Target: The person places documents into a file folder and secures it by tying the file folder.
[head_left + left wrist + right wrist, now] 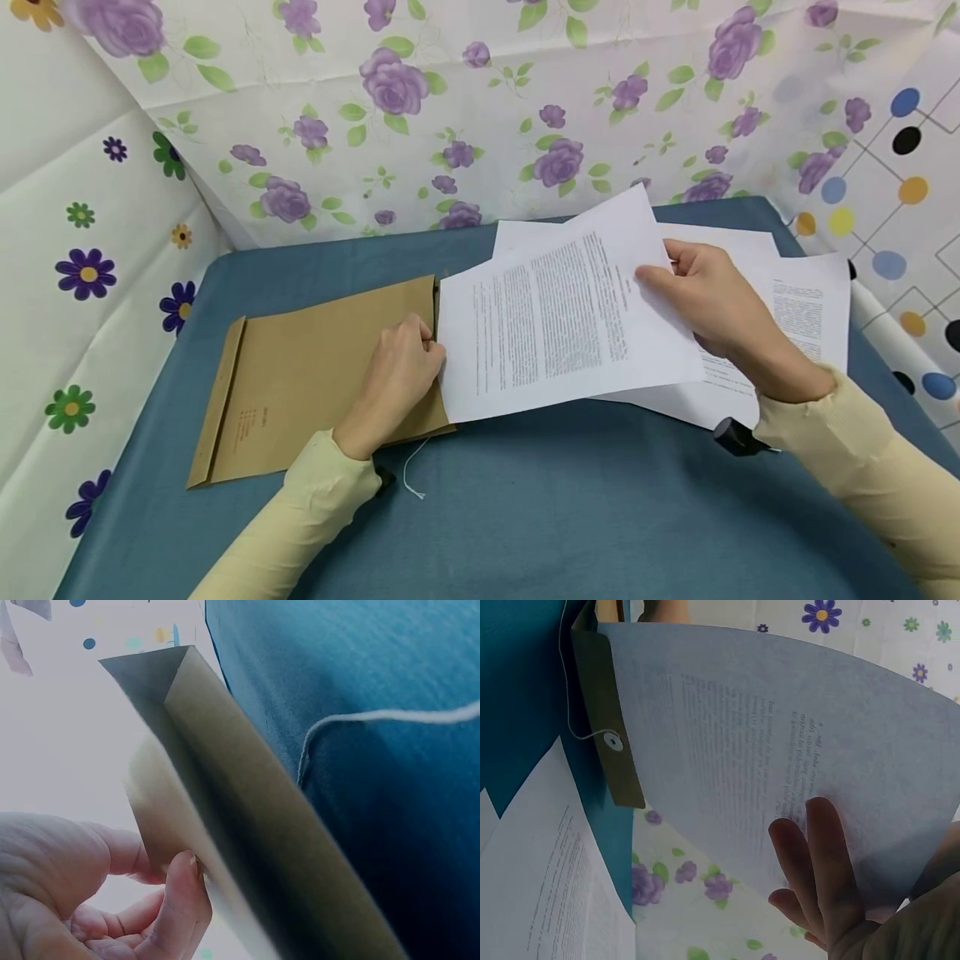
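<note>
A brown paper envelope (300, 375) lies flat on the blue table (562, 517), its mouth facing right. My left hand (401, 367) pinches the edge of that mouth; in the left wrist view the envelope (247, 825) gapes open beside my left hand (97, 892). My right hand (712, 300) grips a printed white sheet (562, 325) by its right side. The sheet's left edge meets the envelope's mouth. In the right wrist view the sheet (765, 750) curves over my fingers (817, 877), next to the envelope flap (607, 720) with its string button (613, 740).
More printed sheets (802, 300) lie spread under and behind my right hand. A thin white string (411, 475) trails from the envelope onto the cloth. Flowered and dotted backdrops wall in the table at the left, back and right.
</note>
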Motion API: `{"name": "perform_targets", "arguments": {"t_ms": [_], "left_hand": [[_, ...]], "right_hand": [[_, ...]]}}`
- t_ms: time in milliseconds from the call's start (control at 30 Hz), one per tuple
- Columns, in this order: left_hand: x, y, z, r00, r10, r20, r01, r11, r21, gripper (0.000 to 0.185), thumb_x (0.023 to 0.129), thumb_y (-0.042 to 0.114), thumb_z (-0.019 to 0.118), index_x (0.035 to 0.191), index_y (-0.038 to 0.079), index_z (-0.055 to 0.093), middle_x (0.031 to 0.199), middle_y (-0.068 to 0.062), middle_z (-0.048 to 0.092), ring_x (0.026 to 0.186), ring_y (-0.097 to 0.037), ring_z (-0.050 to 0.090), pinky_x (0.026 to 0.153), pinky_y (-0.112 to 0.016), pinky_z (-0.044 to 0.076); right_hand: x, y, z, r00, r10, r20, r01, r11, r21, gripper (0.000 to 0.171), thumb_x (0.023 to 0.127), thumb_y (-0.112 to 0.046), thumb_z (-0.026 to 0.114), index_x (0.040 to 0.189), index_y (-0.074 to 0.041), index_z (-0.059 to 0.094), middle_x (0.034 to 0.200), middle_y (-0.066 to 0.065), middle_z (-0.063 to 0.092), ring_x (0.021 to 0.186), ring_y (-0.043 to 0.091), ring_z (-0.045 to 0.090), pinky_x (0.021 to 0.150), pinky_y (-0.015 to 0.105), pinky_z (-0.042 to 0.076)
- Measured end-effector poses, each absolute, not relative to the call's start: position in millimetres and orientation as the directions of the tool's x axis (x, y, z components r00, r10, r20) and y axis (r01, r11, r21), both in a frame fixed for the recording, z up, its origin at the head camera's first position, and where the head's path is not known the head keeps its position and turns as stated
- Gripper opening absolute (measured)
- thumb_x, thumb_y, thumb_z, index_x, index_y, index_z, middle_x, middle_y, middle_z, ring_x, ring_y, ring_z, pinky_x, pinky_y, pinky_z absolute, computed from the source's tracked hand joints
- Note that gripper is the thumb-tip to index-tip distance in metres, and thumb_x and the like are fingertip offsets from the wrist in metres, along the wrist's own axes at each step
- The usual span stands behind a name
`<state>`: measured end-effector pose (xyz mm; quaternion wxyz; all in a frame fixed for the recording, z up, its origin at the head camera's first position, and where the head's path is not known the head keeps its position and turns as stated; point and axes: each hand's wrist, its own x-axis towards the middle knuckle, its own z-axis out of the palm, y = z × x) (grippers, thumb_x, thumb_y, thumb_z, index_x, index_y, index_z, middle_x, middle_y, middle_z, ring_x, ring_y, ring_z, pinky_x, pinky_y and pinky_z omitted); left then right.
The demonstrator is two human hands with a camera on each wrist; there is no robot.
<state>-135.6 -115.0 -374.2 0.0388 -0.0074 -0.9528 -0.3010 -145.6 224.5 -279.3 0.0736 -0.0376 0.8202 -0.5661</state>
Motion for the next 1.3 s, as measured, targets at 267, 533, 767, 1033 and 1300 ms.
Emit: {"name": "perform_targets", "arguments": {"t_ms": [267, 533, 767, 1033, 1300], "left_hand": [[-134.5, -114.5, -373.8, -0.997, -0.022, 0.07, 0.022, 0.821, 0.57, 0.004, 0.09, 0.001, 0.059, 0.094, -0.001, 0.059, 0.077, -0.011, 0.058, 0.062, -0.024, 0.054, 0.055, -0.03, 0.041], [-133.6, -114.3, -374.6, -0.997, -0.018, 0.069, 0.024, 0.826, 0.564, 0.004, 0.09, 0.001, 0.059, 0.094, -0.002, 0.059, 0.076, -0.011, 0.058, 0.06, -0.023, 0.054, 0.054, -0.029, 0.04], [-131.4, -114.4, -375.1, -0.997, -0.006, 0.077, 0.039, 0.827, 0.56, 0.005, 0.089, -0.001, 0.057, 0.094, -0.002, 0.059, 0.082, -0.014, 0.061, 0.061, -0.023, 0.054, 0.053, -0.029, 0.04], [-130.9, -113.1, -377.3, -0.996, 0.007, 0.091, 0.057, 0.832, 0.552, 0.006, 0.088, -0.001, 0.057, 0.093, -0.001, 0.058, 0.084, -0.016, 0.063, 0.061, -0.023, 0.054, 0.052, -0.029, 0.04], [-130.8, -113.1, -377.6, -0.995, 0.01, 0.101, 0.063, 0.838, 0.542, 0.005, 0.088, -0.001, 0.057, 0.092, -0.001, 0.059, 0.086, -0.017, 0.063, 0.061, -0.024, 0.054, 0.053, -0.029, 0.039]], "right_hand": [[-147.3, 220.3, -281.6, -0.955, -0.271, -0.119, 0.04, 0.28, -0.959, 0.046, 0.108, -0.019, 0.051, 0.149, 0.003, 0.047, 0.124, 0.017, 0.07, 0.086, 0.025, 0.077, 0.065, 0.043, 0.061], [-154.6, 220.5, -269.4, -0.903, -0.385, -0.193, 0.081, 0.287, -0.954, 0.045, 0.109, -0.017, 0.043, 0.149, 0.004, 0.043, 0.119, 0.016, 0.071, 0.087, 0.03, 0.076, 0.066, 0.047, 0.061], [-172.0, 219.2, -261.0, -0.887, -0.372, -0.275, 0.143, 0.344, -0.928, 0.041, 0.11, -0.021, 0.042, 0.138, 0.008, 0.051, 0.112, 0.013, 0.074, 0.086, 0.028, 0.076, 0.065, 0.042, 0.062], [-190.7, 217.7, -273.8, -0.892, -0.345, -0.293, 0.195, 0.291, -0.937, 0.043, 0.111, -0.021, 0.041, 0.139, 0.011, 0.048, 0.116, 0.012, 0.072, 0.091, 0.023, 0.076, 0.071, 0.041, 0.062], [-204.5, 225.7, -283.4, -0.883, -0.339, -0.326, 0.233, 0.286, -0.929, 0.044, 0.11, -0.022, 0.044, 0.14, 0.009, 0.049, 0.111, 0.009, 0.073, 0.09, 0.025, 0.076, 0.072, 0.042, 0.062]]}}
